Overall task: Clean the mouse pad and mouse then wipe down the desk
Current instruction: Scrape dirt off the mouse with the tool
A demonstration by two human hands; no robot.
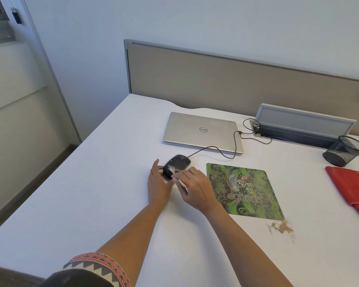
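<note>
A black wired mouse (179,162) lies on the white desk (91,193), left of a green Logitech mouse pad (247,191). A whitish smear shows on the mouse's near end. My left hand (159,183) holds the mouse's left side, thumb and fingers curled against it. My right hand (195,187) pinches a thin white stick (181,182), its tip at the smear on the mouse. A red cloth (352,187) lies at the right edge of the desk.
A shut silver laptop (201,131) sits behind the mouse, with the mouse cable (226,153) looping to a cable tray (303,125). A black mesh pen cup (344,151) stands at right. Brown crumbs (281,227) lie near the pad's near corner. A beige partition (236,79) backs the desk.
</note>
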